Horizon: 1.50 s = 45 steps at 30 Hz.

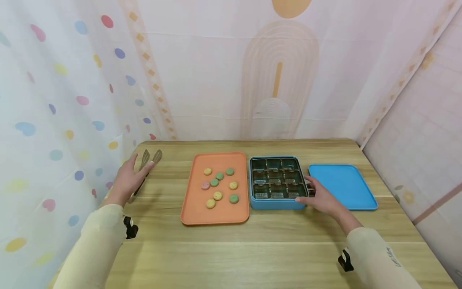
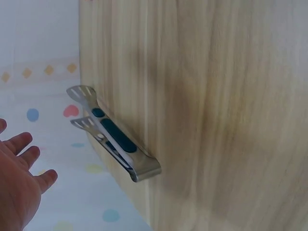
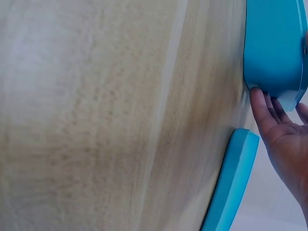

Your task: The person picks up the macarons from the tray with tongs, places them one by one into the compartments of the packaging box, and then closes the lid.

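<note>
Metal tongs [image 1: 150,157] with a blue grip [image 2: 114,138] lie at the table's left edge. My left hand [image 1: 130,179] hovers over their handle end; in the left wrist view the left hand [image 2: 19,185] has straight fingers and stays apart from the tongs. An orange tray [image 1: 196,208] holds several small round cookies [image 1: 218,195] in yellow, green and pink. To its right stands a blue box [image 1: 274,204] with empty compartments. My right hand [image 1: 318,195] rests against the box's front right corner; the right wrist view shows the thumb [image 3: 260,103] touching the blue box [image 3: 274,48].
A flat blue lid [image 1: 343,185] lies right of the box, with its edge [image 3: 233,183] close to my right hand. The wooden table [image 1: 252,249] stands between patterned curtains at the left and back and a wall at the right.
</note>
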{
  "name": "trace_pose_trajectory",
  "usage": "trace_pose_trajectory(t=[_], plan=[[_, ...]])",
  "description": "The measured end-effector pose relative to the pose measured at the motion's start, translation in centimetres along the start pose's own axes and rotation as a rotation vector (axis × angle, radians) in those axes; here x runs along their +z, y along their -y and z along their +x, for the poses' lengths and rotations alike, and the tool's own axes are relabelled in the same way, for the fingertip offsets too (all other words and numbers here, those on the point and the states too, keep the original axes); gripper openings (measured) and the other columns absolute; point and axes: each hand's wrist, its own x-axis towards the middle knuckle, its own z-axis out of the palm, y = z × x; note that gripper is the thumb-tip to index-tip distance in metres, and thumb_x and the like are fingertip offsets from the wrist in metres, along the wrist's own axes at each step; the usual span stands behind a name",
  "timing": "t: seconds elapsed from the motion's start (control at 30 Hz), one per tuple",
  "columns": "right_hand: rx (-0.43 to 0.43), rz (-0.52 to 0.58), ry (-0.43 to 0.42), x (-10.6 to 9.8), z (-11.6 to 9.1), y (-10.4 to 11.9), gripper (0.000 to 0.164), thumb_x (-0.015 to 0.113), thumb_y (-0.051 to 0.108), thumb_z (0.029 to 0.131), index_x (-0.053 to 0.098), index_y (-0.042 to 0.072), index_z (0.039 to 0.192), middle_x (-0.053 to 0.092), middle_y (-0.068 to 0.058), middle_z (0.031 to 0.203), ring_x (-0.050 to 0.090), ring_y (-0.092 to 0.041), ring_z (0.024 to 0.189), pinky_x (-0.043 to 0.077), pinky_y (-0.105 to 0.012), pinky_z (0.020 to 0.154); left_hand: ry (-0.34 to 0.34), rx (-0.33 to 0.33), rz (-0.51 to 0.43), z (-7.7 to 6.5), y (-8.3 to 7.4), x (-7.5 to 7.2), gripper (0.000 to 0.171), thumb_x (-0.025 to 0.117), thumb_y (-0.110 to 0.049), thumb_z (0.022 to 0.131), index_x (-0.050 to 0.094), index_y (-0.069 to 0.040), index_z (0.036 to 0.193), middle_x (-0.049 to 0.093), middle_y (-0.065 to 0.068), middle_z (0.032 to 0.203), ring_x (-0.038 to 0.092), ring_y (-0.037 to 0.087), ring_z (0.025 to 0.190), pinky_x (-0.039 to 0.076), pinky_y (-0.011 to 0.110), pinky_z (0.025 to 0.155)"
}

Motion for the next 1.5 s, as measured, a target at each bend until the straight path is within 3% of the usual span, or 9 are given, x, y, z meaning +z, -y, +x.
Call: trace_pose_trajectory(t=[0.23,0.5,0.77,0.9,1.13,1.5], plan=[[-0.011,0.031,-0.008,-0.1,-0.3,-0.2,0.094,0.074,0.033,0.091,0.014,0.0,0.156,0.034,-0.035,0.145,0.035,-0.049,0.133,0.036,-0.062,0.101,-0.031,-0.042,-0.036,0.0,1.0,-0.1,0.098,0.047,-0.063,0.097,0.001,-0.001,0.158,0.012,0.036,0.156,0.014,0.056,0.141,0.017,0.07,0.106],[-0.021,0.093,0.001,0.2,-0.3,-0.1,0.089,0.072,0.025,0.093,0.014,0.0,0.156,0.042,-0.034,0.139,0.045,-0.045,0.125,0.042,-0.056,0.097,-0.013,-0.145,-0.108,-0.3,2.7,0.0,0.105,0.049,-0.069,0.092,-0.002,-0.006,0.159,0.014,0.037,0.155,0.018,0.056,0.139,0.024,0.071,0.103],[0.011,0.11,0.01,0.3,-0.3,-0.1,0.089,0.071,0.026,0.094,0.012,0.002,0.157,0.033,-0.033,0.146,0.034,-0.048,0.134,0.037,-0.06,0.101,-0.015,-0.192,-0.116,-0.7,4.9,0.3,0.101,0.048,-0.063,0.096,0.001,0.004,0.156,0.025,0.041,0.147,0.029,0.056,0.132,0.032,0.066,0.1],[0.011,0.124,0.013,0.3,-0.3,-0.3,0.088,0.07,0.024,0.095,0.012,0.003,0.157,0.033,-0.033,0.147,0.032,-0.049,0.135,0.036,-0.06,0.102,0.01,-0.22,-0.122,-0.8,5.7,0.4,0.102,0.049,-0.064,0.095,0.001,0.004,0.156,0.027,0.042,0.145,0.031,0.056,0.131,0.034,0.066,0.099],[0.018,0.149,0.017,0.3,-0.3,-0.3,0.088,0.07,0.023,0.095,0.012,0.003,0.157,0.032,-0.033,0.147,0.034,-0.048,0.134,0.038,-0.059,0.1,0.032,-0.25,-0.144,-1.0,6.3,1.1,0.103,0.05,-0.063,0.095,0.002,0.005,0.156,0.031,0.042,0.143,0.035,0.057,0.127,0.035,0.064,0.099],[0.018,0.159,0.019,0.3,-0.2,-0.5,0.088,0.07,0.024,0.095,0.012,0.006,0.158,0.029,-0.032,0.151,0.031,-0.048,0.136,0.037,-0.059,0.101,0.005,-0.309,-0.19,-0.9,7.3,2.2,0.102,0.053,-0.063,0.093,0.011,0.007,0.155,0.031,0.04,0.145,0.037,0.053,0.128,0.035,0.062,0.1]])
